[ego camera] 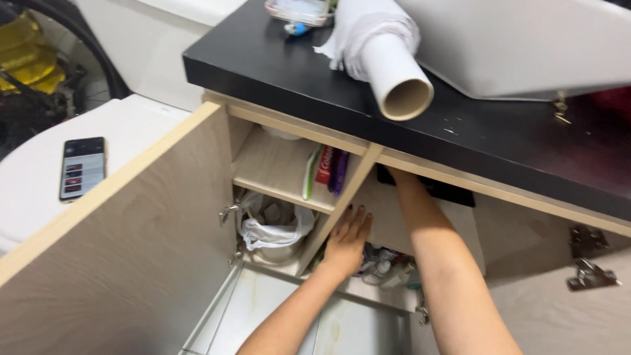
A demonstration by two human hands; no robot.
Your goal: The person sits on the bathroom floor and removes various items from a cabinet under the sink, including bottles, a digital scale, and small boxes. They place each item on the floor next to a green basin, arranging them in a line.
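Looks like mid-rummage in the open cabinet (289, 171) under the black worktop (499, 138). Left hand (347, 238) is spread flat, fingers open, gripping nothing, pressed on the wooden divider (342, 200) right above some small bottles (384, 266) on the cabinet floor. Right hand is buried up under the worktop's edge, so can't tell if it's open or closed. Next move probably needs a careful feel-around back there.

Glossy black countertop (499, 141), matt pale wood-grain cabinet door (131, 243).
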